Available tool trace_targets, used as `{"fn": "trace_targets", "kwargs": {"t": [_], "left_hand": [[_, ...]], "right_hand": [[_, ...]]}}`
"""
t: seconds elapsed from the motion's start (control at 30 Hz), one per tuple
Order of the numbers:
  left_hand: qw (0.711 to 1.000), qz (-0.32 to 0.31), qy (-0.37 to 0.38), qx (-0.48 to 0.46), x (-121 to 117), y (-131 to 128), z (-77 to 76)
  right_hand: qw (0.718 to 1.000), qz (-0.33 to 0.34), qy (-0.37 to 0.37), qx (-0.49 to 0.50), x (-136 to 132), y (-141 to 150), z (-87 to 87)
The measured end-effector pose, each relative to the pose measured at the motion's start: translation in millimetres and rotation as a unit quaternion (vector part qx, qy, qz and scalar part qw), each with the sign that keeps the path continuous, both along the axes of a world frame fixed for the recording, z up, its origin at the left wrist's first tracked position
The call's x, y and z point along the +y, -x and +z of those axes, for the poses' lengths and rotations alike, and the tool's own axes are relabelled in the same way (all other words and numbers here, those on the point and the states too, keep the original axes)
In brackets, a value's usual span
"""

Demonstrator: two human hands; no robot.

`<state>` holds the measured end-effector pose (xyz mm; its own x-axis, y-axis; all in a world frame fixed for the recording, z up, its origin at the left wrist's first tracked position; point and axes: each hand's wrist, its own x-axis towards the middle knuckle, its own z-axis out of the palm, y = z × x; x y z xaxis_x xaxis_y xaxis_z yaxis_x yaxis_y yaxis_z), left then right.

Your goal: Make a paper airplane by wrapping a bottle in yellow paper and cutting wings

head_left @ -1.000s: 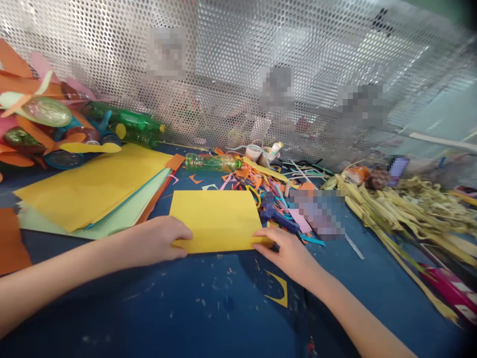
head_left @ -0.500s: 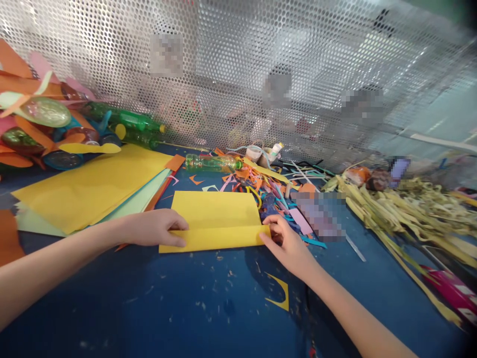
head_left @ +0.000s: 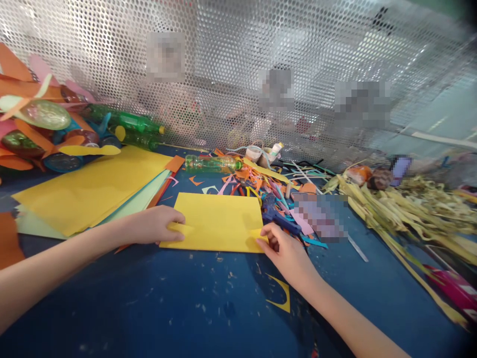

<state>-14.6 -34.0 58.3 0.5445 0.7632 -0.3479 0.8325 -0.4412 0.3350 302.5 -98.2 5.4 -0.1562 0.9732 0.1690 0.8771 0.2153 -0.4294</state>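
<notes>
Left hand [head_left: 160,224]: thumb and fingers pinching the left end of the yellow sheet [head_left: 219,214], near-edge side. Right hand [head_left: 288,251]: thumb and fingertips closed on the near right corner, remaining fingers curled in. How hard either one presses, can't tell. Sheet sits between the hands on the blue table [head_left: 186,308], long axis side to side, roughly hand to hand; most of it lies forward of the grips, away from the person. Neither hand is clearly nearer: both touch it, left at one end, right at the other. Small turned-up bits show at both ends by the fingers; looks like a narrow fold along the near edge, though the middle reads flat, so can't confirm how far it runs. Just right of the sheet: blue tool [head_left: 279,219], looks like a glue gun, in with the paper scraps [head_left: 257,174]. Yellow curved offcut [head_left: 285,298] lies nearer the person, by the right forearm. Paper stack [head_left: 97,194] is beyond the left forearm, yellow on top. Clear bottle [head_left: 212,163] lies on its side past the far edge. Further right, pale husk strips [head_left: 410,209]; at the back, metal mesh [head_left: 238,49].
</notes>
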Motion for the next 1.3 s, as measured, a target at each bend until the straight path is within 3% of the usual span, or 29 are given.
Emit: {"fn": "trace_targets", "kwargs": {"t": [0.63, 0.7, 0.8, 0.87, 0.93, 1.0, 1.3], "left_hand": [[0.998, 0.023, -0.054, -0.004, -4.5, 1.5, -7.6], [0.995, 0.013, -0.103, -0.002, -11.8, -0.2, -12.2], [0.963, -0.008, -0.271, -0.011, -31.2, -11.9, -23.7], [0.946, -0.079, -0.312, -0.047, -47.7, -24.4, -31.5], [0.943, -0.174, -0.272, -0.081, -63.3, -35.6, -37.4], [0.944, -0.219, -0.223, -0.105, -74.4, -42.1, -40.8], [0.965, -0.202, -0.121, -0.119, -80.4, -39.8, -41.8]], "right_hand": [[0.999, 0.013, -0.022, -0.039, -0.9, 2.8, 0.1], [0.999, 0.016, -0.021, -0.041, -1.1, 3.5, 0.3], [0.998, 0.021, -0.028, -0.045, -1.2, 4.3, 0.4], [0.998, 0.026, -0.029, -0.045, -1.2, 4.3, 0.3], [0.998, 0.027, -0.026, -0.043, -1.1, 3.9, 0.0], [0.999, 0.027, -0.024, -0.041, -0.9, 3.4, -0.5], [0.998, 0.030, -0.029, -0.042, 0.3, 0.9, -5.3]]}}
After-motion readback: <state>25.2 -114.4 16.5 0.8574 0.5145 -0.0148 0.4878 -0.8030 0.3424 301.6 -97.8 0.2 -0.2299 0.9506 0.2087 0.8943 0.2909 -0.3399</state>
